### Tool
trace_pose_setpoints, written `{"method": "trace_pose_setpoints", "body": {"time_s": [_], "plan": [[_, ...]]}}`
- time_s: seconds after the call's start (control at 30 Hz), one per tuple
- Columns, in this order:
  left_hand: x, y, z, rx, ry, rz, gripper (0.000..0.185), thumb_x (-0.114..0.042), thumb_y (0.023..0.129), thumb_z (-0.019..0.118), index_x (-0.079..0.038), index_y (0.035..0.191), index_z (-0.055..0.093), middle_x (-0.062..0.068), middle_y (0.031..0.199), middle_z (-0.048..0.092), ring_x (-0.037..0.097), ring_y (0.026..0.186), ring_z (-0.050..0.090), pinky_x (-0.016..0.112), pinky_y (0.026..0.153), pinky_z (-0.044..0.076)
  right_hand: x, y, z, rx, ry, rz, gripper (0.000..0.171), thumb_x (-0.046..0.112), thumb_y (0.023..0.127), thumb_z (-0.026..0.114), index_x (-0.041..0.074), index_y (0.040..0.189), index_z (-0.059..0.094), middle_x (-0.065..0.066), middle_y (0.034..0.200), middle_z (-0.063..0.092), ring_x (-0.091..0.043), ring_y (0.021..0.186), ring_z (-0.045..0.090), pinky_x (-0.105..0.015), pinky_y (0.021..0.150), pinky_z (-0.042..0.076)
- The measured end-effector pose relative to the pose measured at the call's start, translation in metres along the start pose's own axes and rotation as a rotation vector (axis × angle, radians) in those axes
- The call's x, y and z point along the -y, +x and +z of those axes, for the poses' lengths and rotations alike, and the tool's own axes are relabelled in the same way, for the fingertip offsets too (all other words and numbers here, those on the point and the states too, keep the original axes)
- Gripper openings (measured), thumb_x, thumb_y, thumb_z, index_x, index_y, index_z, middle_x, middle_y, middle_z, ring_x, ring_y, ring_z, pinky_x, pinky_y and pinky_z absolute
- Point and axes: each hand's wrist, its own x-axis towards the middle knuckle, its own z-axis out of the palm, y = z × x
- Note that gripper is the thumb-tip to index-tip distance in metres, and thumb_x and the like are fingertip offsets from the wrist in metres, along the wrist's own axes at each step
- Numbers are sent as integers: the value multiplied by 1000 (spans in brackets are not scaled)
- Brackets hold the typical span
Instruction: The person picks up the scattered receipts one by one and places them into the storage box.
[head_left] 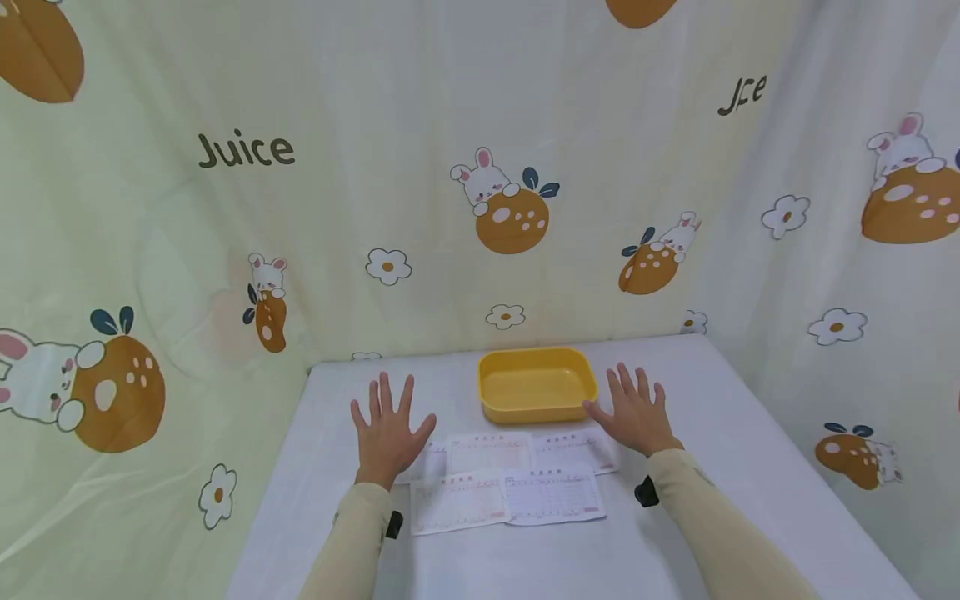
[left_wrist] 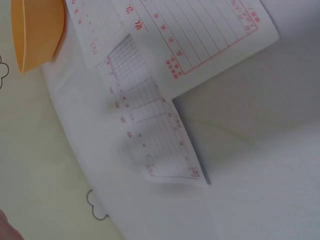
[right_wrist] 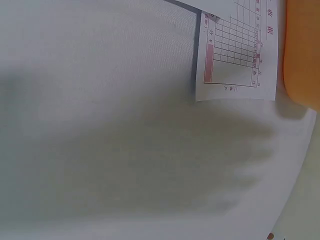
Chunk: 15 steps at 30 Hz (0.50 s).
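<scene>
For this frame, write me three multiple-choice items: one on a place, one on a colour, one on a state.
1. Where is the tray relative to the paper forms?
A. Beyond them, toward the curtain
B. On top of them
C. Nearer the person

2. What colour is the tray?
A. Blue
B. Yellow
C. Green

3. How are the left hand and right hand?
A. Both gripping a form
B. Fists clenched
C. Fingers spread, holding nothing

Answers: 1 A, the tray sits behind the forms on the table. 2 B, its rim and inside are yellow. 3 C, both hands are flat with splayed fingers.

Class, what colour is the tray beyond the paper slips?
The tray is plain yellow, clearest in the head view.
</scene>
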Motion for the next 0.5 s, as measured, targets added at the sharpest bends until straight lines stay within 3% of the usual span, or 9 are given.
{"method": "trace_pose_setpoints", "body": {"time_s": [0.2,0.5], "plan": [[21,-9,-6,-24,-29,-13,84,-58,104,55,-18,171,26,25,176,4,45,162,5,74,120,-1,11,24,8,51,35,-16,97,60,105,57,-11,163,25,-33,170,20,-59,154,8,-74,120,1],[46,-23,-18,-55,-2,-11,82,-56,104,56,-18,171,27,25,176,7,45,162,6,74,121,1,4,43,34,210,162,66,101,62,106,52,-11,164,14,-34,171,12,-64,152,4,-78,117,4]]}}
